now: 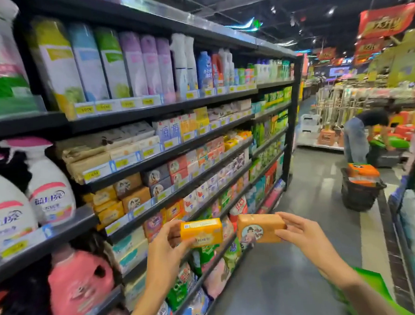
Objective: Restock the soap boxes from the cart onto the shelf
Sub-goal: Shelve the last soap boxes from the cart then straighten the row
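Note:
My left hand (166, 245) grips a yellow soap box (202, 232) by its left end, held in front of the lower shelves. My right hand (299, 232) holds an orange-brown soap box (259, 227) with a round picture label, just right of the yellow one; the two boxes are close but apart. Matching brown and yellow soap boxes (127, 196) stand on the middle shelf (141, 209) up and to the left of my hands. No cart shows clearly, only a green object (375, 283) under my right forearm.
Tall shelving with bottles, detergents and soap packs fills the left side. The grey aisle floor (285, 275) runs ahead. A black basket (359, 192) with orange packs stands in the aisle, and a person (365, 130) bends over beyond it. Another shelf edge (409, 216) runs along the right.

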Motion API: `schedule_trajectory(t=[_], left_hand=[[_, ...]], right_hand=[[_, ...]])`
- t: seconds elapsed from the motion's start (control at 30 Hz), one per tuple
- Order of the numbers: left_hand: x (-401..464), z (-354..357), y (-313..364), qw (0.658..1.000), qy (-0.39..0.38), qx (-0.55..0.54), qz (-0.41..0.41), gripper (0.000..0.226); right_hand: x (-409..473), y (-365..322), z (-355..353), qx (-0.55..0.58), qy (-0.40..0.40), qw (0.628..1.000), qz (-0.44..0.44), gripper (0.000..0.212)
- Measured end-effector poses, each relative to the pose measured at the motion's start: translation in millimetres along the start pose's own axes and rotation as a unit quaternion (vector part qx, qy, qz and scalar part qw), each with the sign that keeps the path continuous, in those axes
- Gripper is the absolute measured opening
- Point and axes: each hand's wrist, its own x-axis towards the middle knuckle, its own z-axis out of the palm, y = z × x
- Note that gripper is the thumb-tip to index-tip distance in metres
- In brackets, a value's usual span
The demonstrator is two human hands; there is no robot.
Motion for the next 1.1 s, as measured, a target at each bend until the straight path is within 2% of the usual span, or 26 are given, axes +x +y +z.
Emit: schedule_trajectory(t=[0.27, 0.43, 0.63, 1.0, 1.1], left_hand=[[61.1, -4.8, -22.1, 0.984, 0.164, 0.064, -0.037, 0.036], [80.6, -18.3, -32.0, 0.947, 0.289, 0.127, -0.055, 0.040], [107.6, -35.9, -57.4, 0.908, 0.383, 0.147, -0.084, 0.040], [187.7, -51.5, -111.5, 0.862, 0.462, 0.184, -0.098, 0.038], [203.5, -52.0, -123.9, 0.840, 0.491, 0.197, -0.119, 0.035]], right_hand=[[167.9, 13.6, 62.3, 0.037, -0.178, 0.982, -0.048, 0.046], [231.0, 6.1, 111.1, 0.048, -0.285, 0.955, -0.064, 0.041], [272.7, 4.6, 164.7, 0.057, -0.364, 0.927, -0.069, 0.044], [322.8, 17.3, 218.3, 0.030, -0.364, 0.926, -0.094, 0.052], [332.7, 23.3, 228.3, 0.029, -0.366, 0.926, -0.094, 0.053]])
